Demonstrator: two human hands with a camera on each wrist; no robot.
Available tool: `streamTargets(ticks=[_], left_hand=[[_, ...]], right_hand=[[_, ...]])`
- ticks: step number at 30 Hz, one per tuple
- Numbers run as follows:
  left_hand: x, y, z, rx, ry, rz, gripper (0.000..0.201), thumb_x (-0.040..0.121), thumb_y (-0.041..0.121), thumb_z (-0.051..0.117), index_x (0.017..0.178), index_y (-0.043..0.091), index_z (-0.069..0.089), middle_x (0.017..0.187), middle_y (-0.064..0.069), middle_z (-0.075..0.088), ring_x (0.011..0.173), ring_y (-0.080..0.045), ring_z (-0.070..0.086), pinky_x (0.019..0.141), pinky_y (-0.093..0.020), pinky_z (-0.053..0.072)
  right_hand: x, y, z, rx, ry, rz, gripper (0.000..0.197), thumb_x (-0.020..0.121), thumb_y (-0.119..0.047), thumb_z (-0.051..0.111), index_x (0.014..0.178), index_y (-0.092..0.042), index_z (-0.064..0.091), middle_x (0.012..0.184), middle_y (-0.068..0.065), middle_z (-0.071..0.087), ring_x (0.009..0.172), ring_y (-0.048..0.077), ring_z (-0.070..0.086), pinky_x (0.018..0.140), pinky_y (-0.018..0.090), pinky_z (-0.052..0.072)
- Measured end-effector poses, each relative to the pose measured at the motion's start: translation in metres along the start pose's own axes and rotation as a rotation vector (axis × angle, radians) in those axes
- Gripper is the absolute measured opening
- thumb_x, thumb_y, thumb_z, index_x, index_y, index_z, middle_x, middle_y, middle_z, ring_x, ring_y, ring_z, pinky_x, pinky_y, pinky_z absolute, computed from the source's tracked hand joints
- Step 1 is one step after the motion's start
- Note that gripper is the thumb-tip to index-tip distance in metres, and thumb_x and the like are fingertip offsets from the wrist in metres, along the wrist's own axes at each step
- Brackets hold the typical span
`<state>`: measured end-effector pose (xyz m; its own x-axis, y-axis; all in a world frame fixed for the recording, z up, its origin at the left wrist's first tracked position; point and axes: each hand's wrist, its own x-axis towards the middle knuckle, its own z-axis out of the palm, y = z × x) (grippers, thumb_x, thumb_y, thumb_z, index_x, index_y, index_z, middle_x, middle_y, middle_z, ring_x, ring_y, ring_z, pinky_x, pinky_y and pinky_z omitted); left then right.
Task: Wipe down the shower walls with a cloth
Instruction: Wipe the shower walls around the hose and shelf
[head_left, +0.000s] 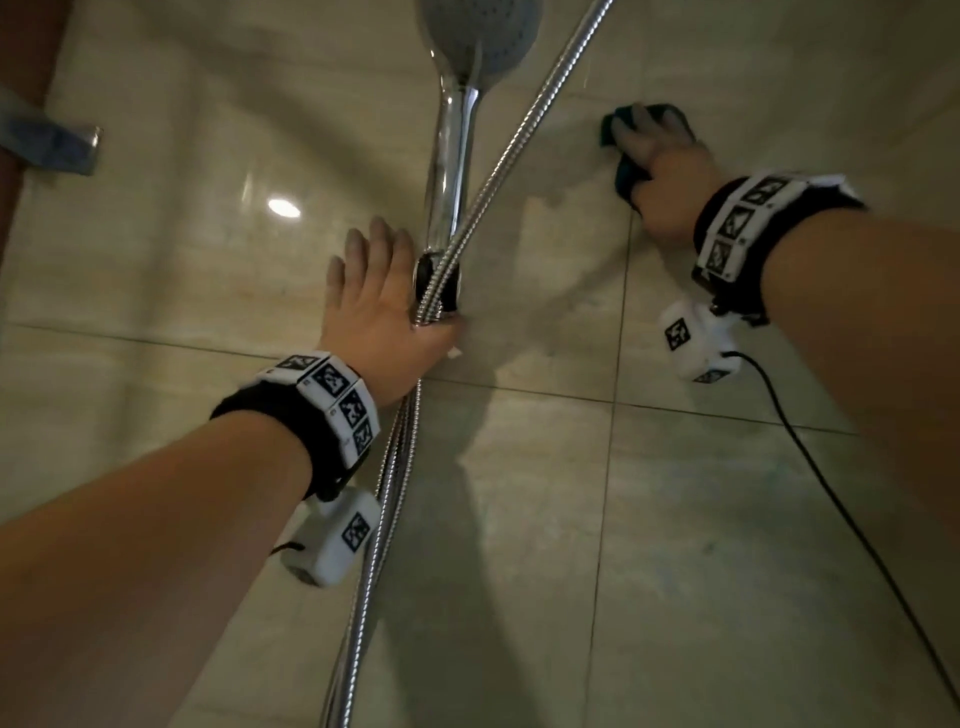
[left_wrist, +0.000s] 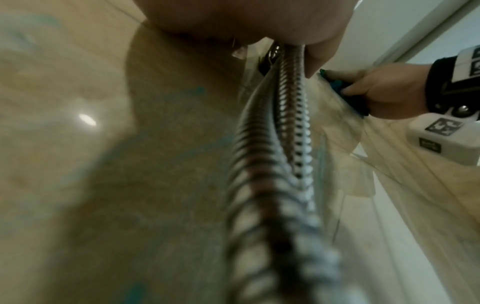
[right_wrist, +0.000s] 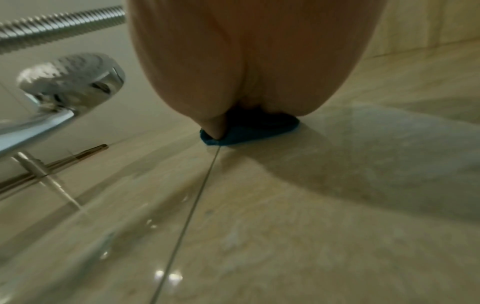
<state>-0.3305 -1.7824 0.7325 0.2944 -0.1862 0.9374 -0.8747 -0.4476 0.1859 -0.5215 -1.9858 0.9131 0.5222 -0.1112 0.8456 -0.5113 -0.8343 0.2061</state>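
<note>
Wiping in progress: right hand (head_left: 662, 171), fingers spread flat, presses teal cloth (head_left: 626, 174) against tiled wall (head_left: 727, 493), right of shower hose (head_left: 514, 140). Left hand (head_left: 382, 306) flat on wall, bracing. Next: sweep onto adjacent unwiped tile.

Both arms reach up and forward, each wrist strapped with a marker band. The left hand (head_left: 376, 312) lies flat, fingers (head_left: 358, 249) straight and together. The right hand (head_left: 667, 182) is raised higher, fingers (head_left: 641, 132) spread and pressing flat.

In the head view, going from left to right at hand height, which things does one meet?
Ceiling light's reflection on the tile → left hand → shower handle in its holder → right hand pressing the teal cloth.
</note>
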Motion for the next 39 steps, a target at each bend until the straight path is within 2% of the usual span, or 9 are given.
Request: streamTargets(ticks=[4,9,14,19,24,31,35,37,39], left_hand=[[-0.002,-0.001,0.005,0.034,0.027,0.02,0.103,0.088,0.064,0.047,0.166,0.017,-0.001,0.174,-0.007,-0.012,0.159,-0.027,-0.016,0.128,-0.047,-0.011],[0.0,-0.002,0.005,0.06,-0.019,0.017,0.108,0.087,0.074,0.042,0.166,0.021,-0.009,0.173,-0.004,-0.019,0.158,-0.025,-0.021,0.127,-0.046,-0.013],[0.0,0.0,0.002,0.09,-0.075,0.003,0.111,0.076,0.08,0.024,0.167,0.023,-0.004,0.173,-0.006,-0.02,0.159,-0.029,-0.019,0.127,-0.047,-0.013],[0.006,0.003,-0.008,0.15,-0.151,-0.025,0.099,0.097,0.07,0.043,0.167,0.019,-0.006,0.171,-0.008,-0.024,0.158,-0.032,-0.02,0.128,-0.05,-0.01],[0.003,0.011,-0.011,0.141,-0.161,-0.056,0.098,0.1,0.063,0.047,0.166,0.018,-0.008,0.172,-0.007,-0.023,0.158,-0.029,-0.02,0.128,-0.045,-0.012],[0.005,0.009,-0.012,0.158,-0.217,-0.068,0.105,0.097,0.07,0.046,0.164,0.021,-0.017,0.169,-0.004,-0.031,0.157,-0.027,-0.024,0.127,-0.044,-0.014],[0.006,0.007,-0.012,0.167,-0.229,-0.074,0.107,0.095,0.074,0.045,0.164,0.024,-0.019,0.168,-0.001,-0.033,0.156,-0.024,-0.027,0.126,-0.042,-0.016],[0.006,0.007,-0.011,0.158,-0.225,-0.076,0.106,0.095,0.074,0.046,0.165,0.024,-0.016,0.169,-0.001,-0.032,0.156,-0.024,-0.027,0.126,-0.042,-0.017],[0.005,0.008,-0.011,0.154,-0.217,-0.074,0.106,0.095,0.073,0.047,0.165,0.023,-0.016,0.169,-0.002,-0.031,0.156,-0.025,-0.027,0.126,-0.042,-0.016]], right_hand=[[-0.01,-0.002,0.006,0.014,-0.004,-0.024,0.077,0.101,0.002,0.046,0.165,-0.021,0.009,0.172,0.004,-0.002,0.158,0.031,-0.002,0.127,0.046,0.011],[-0.037,-0.022,0.026,-0.055,-0.024,-0.021,0.077,0.103,-0.005,0.05,0.165,-0.022,0.008,0.172,0.003,-0.004,0.158,0.031,-0.002,0.126,0.049,0.013],[-0.051,-0.038,0.021,-0.068,-0.108,0.002,0.086,0.102,-0.019,0.059,0.164,-0.025,0.0,0.172,0.001,-0.011,0.158,0.03,-0.006,0.126,0.049,0.013],[-0.053,-0.039,0.019,0.012,-0.13,0.001,0.08,0.103,-0.009,0.051,0.164,-0.027,0.004,0.172,-0.003,-0.009,0.158,0.026,-0.006,0.127,0.049,0.009],[-0.064,-0.046,0.054,0.049,-0.063,-0.022,0.089,0.098,-0.004,0.054,0.164,-0.032,0.001,0.171,-0.009,-0.013,0.158,0.021,-0.011,0.127,0.045,0.001],[-0.136,-0.064,0.102,0.1,0.112,-0.337,0.069,0.103,-0.014,0.045,0.163,-0.032,0.017,0.171,-0.011,0.005,0.158,0.017,-0.002,0.127,0.042,-0.003],[-0.117,-0.049,0.105,-0.038,0.09,-0.483,0.067,0.1,-0.019,0.056,0.16,-0.027,0.03,0.169,-0.003,0.023,0.156,0.027,0.018,0.122,0.049,0.02],[-0.086,-0.043,0.085,-0.106,0.039,-0.373,0.069,0.101,-0.019,0.057,0.162,-0.024,0.026,0.17,0.003,0.019,0.155,0.032,0.018,0.119,0.052,0.025],[-0.056,-0.036,0.056,-0.099,0.015,-0.206,0.072,0.104,-0.018,0.052,0.164,-0.025,0.013,0.172,0.002,0.005,0.158,0.029,0.007,0.123,0.049,0.018]])
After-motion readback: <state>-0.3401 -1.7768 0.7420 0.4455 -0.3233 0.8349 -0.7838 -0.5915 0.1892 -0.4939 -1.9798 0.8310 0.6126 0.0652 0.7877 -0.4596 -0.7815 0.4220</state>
